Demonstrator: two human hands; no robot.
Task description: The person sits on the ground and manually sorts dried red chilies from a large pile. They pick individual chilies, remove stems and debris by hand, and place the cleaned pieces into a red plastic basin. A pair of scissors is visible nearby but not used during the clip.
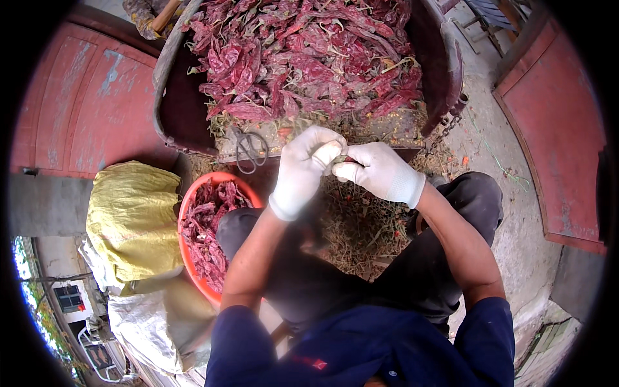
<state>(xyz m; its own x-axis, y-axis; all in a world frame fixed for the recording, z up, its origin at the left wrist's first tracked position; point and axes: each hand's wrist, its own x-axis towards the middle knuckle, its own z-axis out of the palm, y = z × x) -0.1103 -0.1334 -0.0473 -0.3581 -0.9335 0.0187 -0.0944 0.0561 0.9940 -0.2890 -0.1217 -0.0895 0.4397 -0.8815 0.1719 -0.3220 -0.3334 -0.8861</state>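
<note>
My left hand (308, 161) and my right hand (371, 169), both in white knit gloves, meet just in front of a cart's bed. Their fingers pinch a small dark pepper piece with a greenish stem (343, 159), mostly hidden by the fingers. Behind them a heap of dried red peppers (303, 58) fills the cart (162, 84), with seeds and stems along its near edge. Metal scissors (250, 149) lie on that edge, left of my hands. An orange basin (248, 189) of dried peppers (206, 238) stands beside my left leg.
Yellow (132, 222) and white (155, 322) woven sacks sit at the left. Red panels (87, 103) (548, 129) flank the cart. Stems and debris (351, 226) lie on the ground between my legs. A patterned sleeve (142, 13) of someone or something shows at top left.
</note>
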